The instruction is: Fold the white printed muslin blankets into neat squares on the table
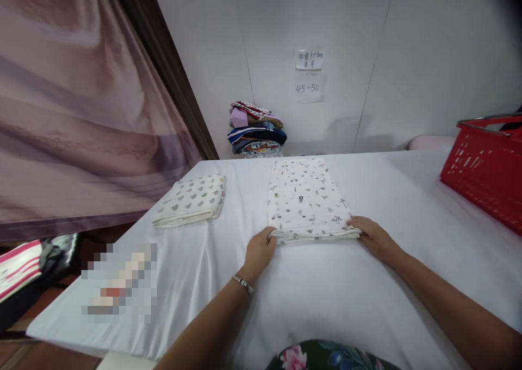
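A cream cloth with small printed motifs (304, 196) lies folded into a long strip on the white-covered table (326, 294). My left hand (260, 250) pinches the near left corner of the cloth's layered edge, fingers closed on it. My right hand (373, 237) grips the near right corner the same way. A bracelet sits on my left wrist. A second folded cloth with a grey leaf print (191, 200) rests to the left, apart from both hands.
A red plastic basket (485, 171) stands at the table's right edge. A stack of folded clothes (256, 128) sits against the white wall behind the table. A mauve curtain (81, 98) hangs at left. Striped fabric (20, 267) lies low on the left.
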{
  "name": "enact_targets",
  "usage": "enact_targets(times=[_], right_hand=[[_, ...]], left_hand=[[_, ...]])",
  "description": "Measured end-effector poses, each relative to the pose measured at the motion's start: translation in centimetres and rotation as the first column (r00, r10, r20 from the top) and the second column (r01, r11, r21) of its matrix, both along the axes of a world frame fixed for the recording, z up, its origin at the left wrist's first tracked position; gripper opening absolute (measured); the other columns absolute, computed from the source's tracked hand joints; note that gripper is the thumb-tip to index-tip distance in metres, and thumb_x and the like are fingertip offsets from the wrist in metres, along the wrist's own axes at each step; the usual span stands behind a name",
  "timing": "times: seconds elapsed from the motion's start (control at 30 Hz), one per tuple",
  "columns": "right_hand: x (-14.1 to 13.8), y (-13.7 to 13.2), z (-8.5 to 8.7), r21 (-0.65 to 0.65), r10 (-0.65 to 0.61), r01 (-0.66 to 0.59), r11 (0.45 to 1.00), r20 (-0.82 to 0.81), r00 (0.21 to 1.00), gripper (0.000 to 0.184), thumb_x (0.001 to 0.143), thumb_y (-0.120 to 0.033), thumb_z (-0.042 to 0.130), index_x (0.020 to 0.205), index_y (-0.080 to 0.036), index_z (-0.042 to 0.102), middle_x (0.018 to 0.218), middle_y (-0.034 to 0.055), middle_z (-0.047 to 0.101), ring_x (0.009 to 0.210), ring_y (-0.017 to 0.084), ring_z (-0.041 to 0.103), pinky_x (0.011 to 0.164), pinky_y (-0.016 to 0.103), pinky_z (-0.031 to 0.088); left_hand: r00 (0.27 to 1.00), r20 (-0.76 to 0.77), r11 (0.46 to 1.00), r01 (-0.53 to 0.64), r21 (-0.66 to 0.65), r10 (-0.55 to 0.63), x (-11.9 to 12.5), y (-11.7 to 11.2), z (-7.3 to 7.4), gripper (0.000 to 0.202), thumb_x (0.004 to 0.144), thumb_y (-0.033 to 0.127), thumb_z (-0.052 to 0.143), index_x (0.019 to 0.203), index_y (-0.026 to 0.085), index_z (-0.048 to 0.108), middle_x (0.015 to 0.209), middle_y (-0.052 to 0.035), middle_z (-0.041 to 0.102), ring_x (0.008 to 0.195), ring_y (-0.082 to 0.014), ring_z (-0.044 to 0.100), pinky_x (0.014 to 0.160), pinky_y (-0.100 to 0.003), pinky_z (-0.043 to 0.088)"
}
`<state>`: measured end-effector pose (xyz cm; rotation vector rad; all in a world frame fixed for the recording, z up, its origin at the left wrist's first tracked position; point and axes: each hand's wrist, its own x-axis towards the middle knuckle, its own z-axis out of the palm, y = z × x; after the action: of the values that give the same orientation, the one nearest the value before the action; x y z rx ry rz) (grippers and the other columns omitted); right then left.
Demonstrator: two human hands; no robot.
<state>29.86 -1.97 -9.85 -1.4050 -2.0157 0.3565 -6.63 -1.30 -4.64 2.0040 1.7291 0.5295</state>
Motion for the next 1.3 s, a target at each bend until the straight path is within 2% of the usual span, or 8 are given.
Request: enact_targets(times=[0.13,0.23,0.37,0.47,0.63,0.77,1.03,1.3], right_hand=[[-0.2,-1.0,0.0,-0.054,0.002,-0.007,0.999,-0.084,0.996,0.044,0.071,-0.013,0.044,0.110,-0.022,0.062,0.120,0.0019,0.059,0.123,0.019,0.042,0.108,0.039,0.029],[-0.4,-2.1,0.7,-0.182,-0.153,0.106,0.978,-0.266,0.952,0.054,0.069,-0.013,0.046,0.122,-0.023,0.055,0.133,0.0007,0.048,0.126,0.019,0.038,0.105,0.035,0.033],[-0.8,-3.6,1.9,-0.401,-0.490,0.302,0.865,-0.541,0.683,0.050,0.072,-0.019,0.049,0.122,-0.017,0.051,0.128,0.0094,0.053,0.101,0.020,0.059,0.074,0.028,0.052],[-1.6,-4.2,2.6,-0.575,-0.613,0.263,0.775,-0.582,0.534,0.044,0.073,-0.023,0.055,0.115,-0.013,0.050,0.107,0.0148,0.063,0.070,0.017,0.064,0.050,0.024,0.049],[-3.8,-4.2,3.8,-0.687,-0.654,0.177,0.705,-0.532,0.538,0.026,0.071,-0.020,0.061,0.096,-0.014,0.054,0.087,0.0109,0.067,0.053,0.013,0.060,0.040,0.022,0.046],[-4.5,-3.9,4.2,-0.713,-0.651,0.121,0.691,-0.541,0.532,0.016,0.074,-0.020,0.061,0.086,-0.014,0.055,0.073,0.0071,0.066,0.048,0.012,0.058,0.042,0.023,0.049],[-3.9,-3.3,4.2,-0.742,-0.660,0.060,0.668,-0.553,0.509,0.019,0.075,-0.019,0.061,0.092,-0.013,0.053,0.073,0.0065,0.065,0.051,0.013,0.060,0.044,0.024,0.050],[-3.6,-2.9,4.1,-0.754,-0.642,-0.021,0.657,-0.573,0.509,0.008,0.075,-0.019,0.056,0.079,-0.012,0.056,0.066,0.0047,0.063,0.049,0.012,0.059,0.039,0.020,0.046]], left_hand=[[0.963,-0.270,0.997,0.033,0.065,-0.015,0.5,-0.6,0.2,0.033,0.086,0.024,0.039,0.117,0.026,0.052,0.095,-0.0029,0.063,0.081,-0.0183,0.058,0.069,-0.027,0.040],[0.931,-0.366,0.990,0.045,0.132,0.006,0.4,-0.8,0.2,0.029,0.087,0.025,0.039,0.112,0.025,0.053,0.100,-0.0046,0.057,0.085,-0.0183,0.055,0.068,-0.028,0.040],[0.899,-0.439,0.955,0.130,0.266,0.000,0.5,-0.8,0.5,0.019,0.083,0.020,0.044,0.097,0.020,0.057,0.108,-0.0081,0.051,0.101,-0.0221,0.048,0.079,-0.033,0.040],[0.875,-0.474,0.897,0.285,0.339,-0.098,1.9,-0.3,0.8,0.032,0.078,0.008,0.045,0.107,0.019,0.054,0.119,-0.0098,0.048,0.111,-0.0237,0.042,0.090,-0.037,0.035],[0.788,-0.547,0.802,0.507,0.315,-0.283,5.1,0.8,0.7,0.031,0.081,0.005,0.039,0.105,0.018,0.054,0.104,-0.0083,0.054,0.099,-0.0222,0.048,0.084,-0.036,0.037],[0.761,-0.582,0.826,0.503,0.252,-0.286,5.5,1.3,0.5,0.025,0.084,0.008,0.037,0.098,0.017,0.056,0.096,-0.0069,0.055,0.091,-0.0210,0.049,0.075,-0.034,0.040],[0.771,-0.579,0.860,0.461,0.221,-0.265,4.9,1.1,0.9,0.025,0.082,0.008,0.040,0.100,0.018,0.055,0.097,-0.0070,0.054,0.093,-0.0210,0.049,0.077,-0.034,0.039],[0.752,-0.455,0.718,0.631,0.292,-0.476,12.5,0.1,1.6,0.027,0.083,0.018,0.046,0.110,0.019,0.051,0.108,-0.0071,0.053,0.101,-0.0207,0.047,0.086,-0.034,0.037]])
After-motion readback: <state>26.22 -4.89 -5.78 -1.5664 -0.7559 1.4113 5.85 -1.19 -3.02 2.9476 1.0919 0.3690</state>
